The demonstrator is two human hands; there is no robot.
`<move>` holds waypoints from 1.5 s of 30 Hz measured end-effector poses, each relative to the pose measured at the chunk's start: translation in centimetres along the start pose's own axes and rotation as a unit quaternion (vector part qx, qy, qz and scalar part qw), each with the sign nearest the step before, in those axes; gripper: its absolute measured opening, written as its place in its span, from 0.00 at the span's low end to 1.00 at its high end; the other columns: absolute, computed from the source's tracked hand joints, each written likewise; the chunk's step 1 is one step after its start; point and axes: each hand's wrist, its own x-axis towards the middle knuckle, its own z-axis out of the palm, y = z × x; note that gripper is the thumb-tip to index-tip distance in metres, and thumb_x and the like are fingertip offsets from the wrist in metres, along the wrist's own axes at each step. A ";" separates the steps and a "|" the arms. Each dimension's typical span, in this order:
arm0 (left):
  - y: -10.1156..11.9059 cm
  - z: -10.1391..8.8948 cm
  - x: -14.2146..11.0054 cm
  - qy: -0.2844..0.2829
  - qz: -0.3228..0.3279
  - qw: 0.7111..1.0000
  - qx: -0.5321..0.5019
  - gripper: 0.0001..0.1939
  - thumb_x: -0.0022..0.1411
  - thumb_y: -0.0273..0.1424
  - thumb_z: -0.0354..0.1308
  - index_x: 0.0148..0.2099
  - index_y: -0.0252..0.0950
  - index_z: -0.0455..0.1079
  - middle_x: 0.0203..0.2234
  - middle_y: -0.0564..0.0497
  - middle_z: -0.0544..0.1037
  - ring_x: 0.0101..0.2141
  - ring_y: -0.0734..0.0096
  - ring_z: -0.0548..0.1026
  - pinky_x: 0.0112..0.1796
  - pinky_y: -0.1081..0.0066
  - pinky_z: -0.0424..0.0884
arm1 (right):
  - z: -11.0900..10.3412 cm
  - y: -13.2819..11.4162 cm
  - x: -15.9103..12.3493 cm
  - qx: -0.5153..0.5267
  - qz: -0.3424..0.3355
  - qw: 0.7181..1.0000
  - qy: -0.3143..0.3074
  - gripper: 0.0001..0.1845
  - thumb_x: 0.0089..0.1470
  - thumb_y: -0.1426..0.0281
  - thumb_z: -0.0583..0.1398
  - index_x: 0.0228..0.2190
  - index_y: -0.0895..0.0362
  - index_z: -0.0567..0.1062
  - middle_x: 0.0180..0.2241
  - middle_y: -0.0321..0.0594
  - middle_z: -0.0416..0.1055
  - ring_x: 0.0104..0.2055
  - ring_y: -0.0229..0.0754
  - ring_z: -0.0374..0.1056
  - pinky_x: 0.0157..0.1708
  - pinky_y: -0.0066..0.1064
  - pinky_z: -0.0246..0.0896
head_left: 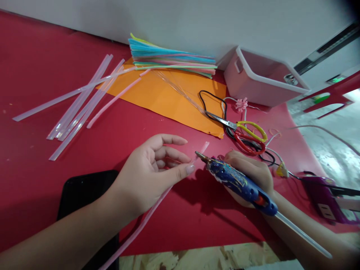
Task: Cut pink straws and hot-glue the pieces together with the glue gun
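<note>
My left hand (153,172) pinches a long translucent pink straw (146,219) between thumb and fingers; the straw runs from its tip near the glue gun's nozzle down toward the lower left. My right hand (250,172) is wrapped round a blue hot glue gun (239,183), whose metal nozzle (201,155) touches or nearly touches the straw's upper end. A clear glue stick (303,234) sticks out of the gun's back. Both hands hover just above the red table cover (42,75).
Several clear glue sticks (81,101) lie at the left. An orange paper sheet (168,97), a bundle of coloured straws (171,60), scissors (239,129), a pink bin (261,78), a small pink flower (241,104), a black phone (84,195) and a purple power strip (326,197) surround the hands.
</note>
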 end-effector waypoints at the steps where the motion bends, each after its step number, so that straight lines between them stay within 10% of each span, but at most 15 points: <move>1: 0.0 0.0 0.0 -0.002 0.001 1.000 -0.002 0.21 0.51 0.26 0.72 0.45 0.37 0.69 0.25 0.60 0.79 0.28 0.78 0.79 0.31 0.80 0.72 | 0.0 0.0 0.0 -0.004 0.005 1.000 0.004 0.07 0.54 0.70 0.62 0.36 0.53 0.71 0.29 0.41 0.72 0.30 0.43 0.70 0.26 0.33 0.64; 22: -0.1 -0.3 0.0 0.008 -0.003 1.000 0.003 0.18 0.52 0.28 0.72 0.44 0.38 0.71 0.28 0.58 0.80 0.30 0.79 0.78 0.34 0.80 0.74 | 0.6 -0.5 -0.3 -0.025 0.099 0.986 0.133 0.08 0.50 0.75 0.63 0.28 0.52 0.69 0.20 0.32 0.65 0.19 0.36 0.61 0.17 0.29 0.56; 30: -0.2 -0.2 0.1 -0.016 -0.033 0.999 -0.030 0.19 0.51 0.26 0.73 0.44 0.37 0.71 0.29 0.57 0.82 0.28 0.80 0.79 0.32 0.81 0.74 | 0.1 0.1 0.1 0.050 -0.025 0.998 -0.004 0.06 0.54 0.73 0.61 0.36 0.55 0.71 0.28 0.40 0.71 0.29 0.42 0.67 0.29 0.35 0.65; 45: -0.4 -0.1 0.0 -0.058 -0.058 0.988 -0.134 0.13 0.50 0.23 0.72 0.37 0.36 0.74 0.26 0.57 0.81 0.25 0.79 0.79 0.28 0.81 0.76 | 0.1 0.2 0.2 0.048 -0.022 0.999 0.011 0.06 0.54 0.73 0.60 0.36 0.54 0.71 0.27 0.40 0.71 0.29 0.42 0.67 0.29 0.35 0.65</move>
